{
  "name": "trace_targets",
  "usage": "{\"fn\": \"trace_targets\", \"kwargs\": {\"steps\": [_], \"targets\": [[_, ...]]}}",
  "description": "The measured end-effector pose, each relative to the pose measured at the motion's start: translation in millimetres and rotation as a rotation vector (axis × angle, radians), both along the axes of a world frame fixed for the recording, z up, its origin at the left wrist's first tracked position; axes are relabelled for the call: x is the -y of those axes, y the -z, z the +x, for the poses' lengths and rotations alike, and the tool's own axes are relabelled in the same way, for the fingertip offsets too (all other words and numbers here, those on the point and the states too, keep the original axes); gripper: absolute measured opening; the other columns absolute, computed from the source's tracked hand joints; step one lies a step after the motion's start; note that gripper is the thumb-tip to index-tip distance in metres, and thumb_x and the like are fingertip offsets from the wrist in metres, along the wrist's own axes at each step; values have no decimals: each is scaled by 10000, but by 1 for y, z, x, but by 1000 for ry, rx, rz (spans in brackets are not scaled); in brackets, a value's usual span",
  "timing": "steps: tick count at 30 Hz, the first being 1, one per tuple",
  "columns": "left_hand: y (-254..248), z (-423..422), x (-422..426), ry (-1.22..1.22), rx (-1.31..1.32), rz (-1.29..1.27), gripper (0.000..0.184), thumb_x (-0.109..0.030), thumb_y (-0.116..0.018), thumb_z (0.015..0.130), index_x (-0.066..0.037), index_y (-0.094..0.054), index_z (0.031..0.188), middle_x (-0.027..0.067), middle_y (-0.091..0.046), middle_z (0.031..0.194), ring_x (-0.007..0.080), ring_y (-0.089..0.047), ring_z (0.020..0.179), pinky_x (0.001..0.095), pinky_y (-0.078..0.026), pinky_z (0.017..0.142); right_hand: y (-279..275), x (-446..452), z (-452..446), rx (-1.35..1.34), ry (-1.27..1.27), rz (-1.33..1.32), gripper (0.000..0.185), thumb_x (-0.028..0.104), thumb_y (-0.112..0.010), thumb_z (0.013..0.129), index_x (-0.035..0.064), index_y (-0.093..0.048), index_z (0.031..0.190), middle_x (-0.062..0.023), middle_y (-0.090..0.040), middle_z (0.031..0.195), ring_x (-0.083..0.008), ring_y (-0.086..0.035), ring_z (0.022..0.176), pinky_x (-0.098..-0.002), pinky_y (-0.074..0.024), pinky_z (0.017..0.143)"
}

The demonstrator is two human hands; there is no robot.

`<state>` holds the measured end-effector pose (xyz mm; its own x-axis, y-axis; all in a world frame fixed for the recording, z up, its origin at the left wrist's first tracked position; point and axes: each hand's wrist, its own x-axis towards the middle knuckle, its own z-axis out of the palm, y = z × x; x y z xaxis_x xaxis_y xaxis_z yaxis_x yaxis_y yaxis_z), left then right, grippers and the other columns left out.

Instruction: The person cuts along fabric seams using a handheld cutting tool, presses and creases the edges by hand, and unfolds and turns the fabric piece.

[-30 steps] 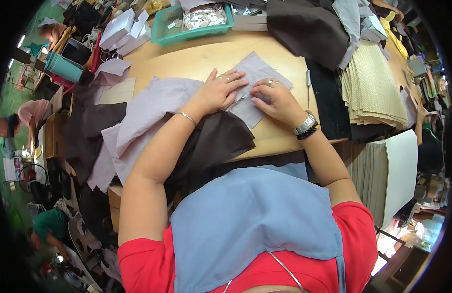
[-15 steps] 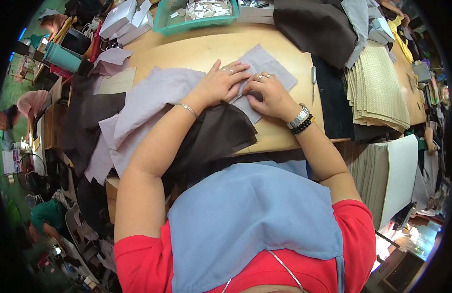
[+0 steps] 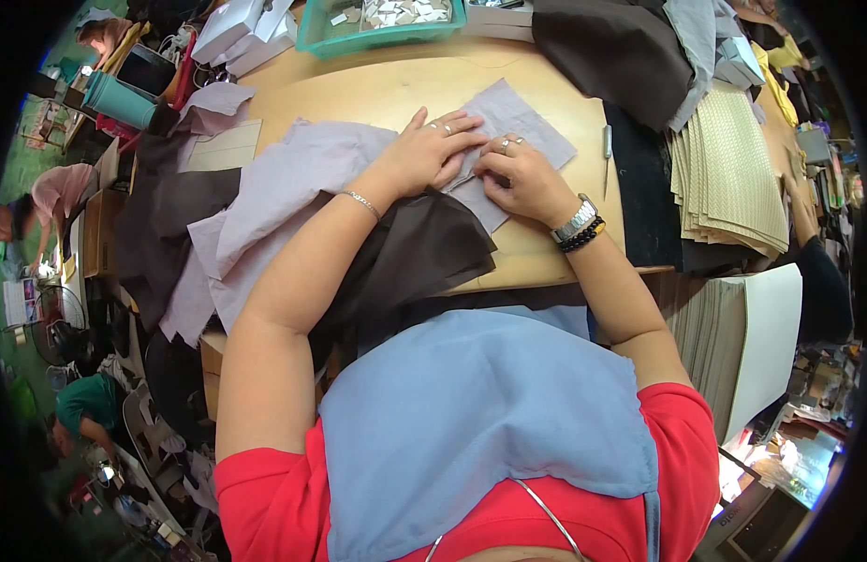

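A pale lavender fabric piece [image 3: 520, 117] lies on the wooden table under both hands. My left hand [image 3: 432, 155] rests flat on it, fingers stretched toward the right. Close beside it, my right hand [image 3: 525, 180] is curled, thumb and fingertips pinched at the fabric near the left fingertips; the exact grip is partly hidden. More lavender fabric [image 3: 274, 192] spreads under and left of my left forearm. Dark brown fabric [image 3: 424, 245] hangs over the table's front edge below my left hand. An awl-like tool [image 3: 608, 145] with a thin metal tip lies right of my right hand.
A teal tray [image 3: 382, 42] of small white pieces stands at the back. Stacked cream textured sheets [image 3: 728, 178] lie on the right, with a dark cloth [image 3: 639, 187] beside them. A turquoise tumbler [image 3: 120, 101] stands at left. Other people work at both sides.
My right hand's fingers have curled in slightly more at the fabric, while my left hand stays in place. At the far right, a person's dark-sleeved arm has come into view.
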<state>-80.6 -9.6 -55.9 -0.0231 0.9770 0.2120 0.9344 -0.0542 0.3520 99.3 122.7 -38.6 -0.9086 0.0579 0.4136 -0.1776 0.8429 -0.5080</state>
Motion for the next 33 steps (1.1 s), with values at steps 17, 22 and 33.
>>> {"fn": "trace_targets", "kwargs": {"steps": [17, 22, 33], "targets": [[3, -2, -1, 3, 6, 15, 388, -202, -507, 931, -230, -603, 1305, 21, -504, 1465, 242, -412, 1399, 633, -278, 1123, 5, 5, 2, -66, -58, 50, 201, 25, -649, 764, 98, -706, 942, -53, -660, 982, -272, -622, 911, -383, -481, 880], [3, -2, -1, 15, 19, -1, 403, -210, -511, 924, -222, -589, 1319, 25, -481, 1486, 260, -398, 1409, 650, -266, 1116, -2, 8, 0, -22, -94, 57, 165, 43, -640, 767, 105, -691, 910, -46, -644, 973, -251, -612, 933, -380, -465, 849], [2, -10, 2, 44, 254, -73, 411, -252, -589, 902, -193, -595, 1309, 75, -476, 1490, 275, -427, 1389, 656, -252, 1109, 6, 14, -3, 7, -125, 69, 195, 72, -662, 774, 106, -674, 965, -58, -636, 987, -258, -601, 984, -392, -468, 869]]}}
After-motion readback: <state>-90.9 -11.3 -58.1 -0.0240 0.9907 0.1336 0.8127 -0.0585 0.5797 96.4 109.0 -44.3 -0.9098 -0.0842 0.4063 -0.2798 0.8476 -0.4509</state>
